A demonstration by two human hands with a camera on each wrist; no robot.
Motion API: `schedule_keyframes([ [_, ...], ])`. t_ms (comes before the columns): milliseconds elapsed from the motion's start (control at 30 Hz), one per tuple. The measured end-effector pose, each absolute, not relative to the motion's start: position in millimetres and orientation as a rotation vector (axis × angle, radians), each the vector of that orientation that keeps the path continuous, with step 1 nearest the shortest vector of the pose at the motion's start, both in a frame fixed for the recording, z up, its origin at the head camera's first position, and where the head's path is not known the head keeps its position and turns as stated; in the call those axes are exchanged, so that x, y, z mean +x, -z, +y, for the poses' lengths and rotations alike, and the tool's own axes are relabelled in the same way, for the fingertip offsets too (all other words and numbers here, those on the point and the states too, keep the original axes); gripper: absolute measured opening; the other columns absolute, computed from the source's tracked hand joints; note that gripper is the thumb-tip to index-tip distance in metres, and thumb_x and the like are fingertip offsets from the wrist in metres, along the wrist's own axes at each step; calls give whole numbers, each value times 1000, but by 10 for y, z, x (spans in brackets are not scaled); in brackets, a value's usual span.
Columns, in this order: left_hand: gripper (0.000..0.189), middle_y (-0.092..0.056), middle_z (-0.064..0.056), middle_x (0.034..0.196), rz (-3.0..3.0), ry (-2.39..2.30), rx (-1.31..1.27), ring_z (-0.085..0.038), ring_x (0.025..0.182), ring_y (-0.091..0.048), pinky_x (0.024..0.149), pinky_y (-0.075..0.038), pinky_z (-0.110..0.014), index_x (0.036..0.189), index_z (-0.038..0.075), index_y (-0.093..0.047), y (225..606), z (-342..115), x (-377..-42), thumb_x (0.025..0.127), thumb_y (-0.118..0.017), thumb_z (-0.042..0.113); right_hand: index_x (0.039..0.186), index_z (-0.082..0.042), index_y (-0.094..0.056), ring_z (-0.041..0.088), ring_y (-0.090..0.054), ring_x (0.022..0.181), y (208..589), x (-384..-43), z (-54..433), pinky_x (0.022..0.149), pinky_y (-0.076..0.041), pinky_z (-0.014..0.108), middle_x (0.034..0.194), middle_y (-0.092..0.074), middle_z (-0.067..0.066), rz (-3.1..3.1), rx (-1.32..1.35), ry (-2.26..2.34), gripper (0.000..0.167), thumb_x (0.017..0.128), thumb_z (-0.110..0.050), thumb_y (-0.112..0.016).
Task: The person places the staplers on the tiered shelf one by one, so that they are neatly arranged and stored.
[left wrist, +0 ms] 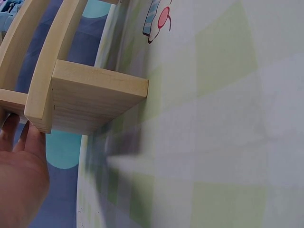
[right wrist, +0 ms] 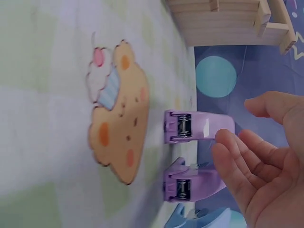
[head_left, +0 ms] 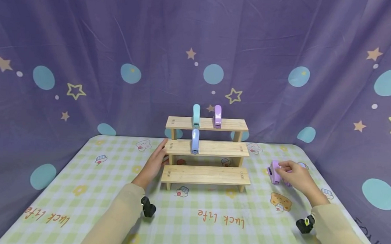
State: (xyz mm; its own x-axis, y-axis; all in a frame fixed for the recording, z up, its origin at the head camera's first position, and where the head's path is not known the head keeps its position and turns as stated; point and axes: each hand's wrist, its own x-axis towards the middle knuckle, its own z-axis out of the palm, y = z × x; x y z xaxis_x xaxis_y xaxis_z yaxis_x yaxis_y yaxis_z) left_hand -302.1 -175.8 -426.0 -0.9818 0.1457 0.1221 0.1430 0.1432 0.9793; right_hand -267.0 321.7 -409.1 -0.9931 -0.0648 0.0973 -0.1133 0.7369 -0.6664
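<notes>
A three-tier wooden shelf (head_left: 206,176) stands mid-table. My left hand (head_left: 154,167) touches the left end of its middle tier with extended fingers (left wrist: 34,142). On the right, my right hand (head_left: 295,177) reaches over a purple stapler (right wrist: 209,126), its fingertips right at the stapler's top and the thumb spread apart. Beside that one stand a second purple stapler (right wrist: 199,183) and a blue stapler (right wrist: 204,219), largely hidden by the hand in the head view. A teal stapler (head_left: 196,115) and a lilac stapler (head_left: 217,116) sit on the top tier, a blue stapler (head_left: 195,141) on the middle one.
A checked tablecloth (head_left: 111,206) with cartoon prints covers the table. Behind it hangs a purple curtain (head_left: 173,32) with stars and teal dots. Black wrist cameras (head_left: 148,207) are strapped to both wrists.
</notes>
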Motion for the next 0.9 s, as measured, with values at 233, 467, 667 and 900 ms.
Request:
schedule_keyframes([
  [233,54,-18,-8,165,2367,-2023,278,-33,145,-31,116,-32,-48,162,32,-13,4246,-1759,-3012,111,-30,38,132,11,-54,19,-64,76,4187,-2682,3249,63,-53,29,111,-68,22,-2906,81,-1115,53,99,-29,-64],
  [467,55,-15,-5,166,2320,-2017,242,-33,146,-28,118,-30,-49,163,30,-11,4147,-1747,-2970,111,-31,35,134,17,-50,22,-70,78,4262,-2686,3242,65,-58,28,113,-68,28,-2911,76,-1138,55,98,-23,-64],
  [667,56,-18,-9,165,2273,-2036,258,-34,146,-29,117,-29,-51,163,26,-9,4086,-1724,-2927,112,-31,32,130,19,-52,20,-70,73,4294,-2694,3206,62,-58,27,106,-70,27,-2898,93,-1073,56,97,-23,-66],
  [900,55,-22,-7,164,2318,-2034,295,-31,144,-33,116,-32,-48,162,32,-11,4252,-1747,-3020,111,-30,40,127,17,-56,22,-69,75,4340,-2715,3204,68,-59,36,103,-71,24,-2897,103,-914,60,95,-31,-70],
])
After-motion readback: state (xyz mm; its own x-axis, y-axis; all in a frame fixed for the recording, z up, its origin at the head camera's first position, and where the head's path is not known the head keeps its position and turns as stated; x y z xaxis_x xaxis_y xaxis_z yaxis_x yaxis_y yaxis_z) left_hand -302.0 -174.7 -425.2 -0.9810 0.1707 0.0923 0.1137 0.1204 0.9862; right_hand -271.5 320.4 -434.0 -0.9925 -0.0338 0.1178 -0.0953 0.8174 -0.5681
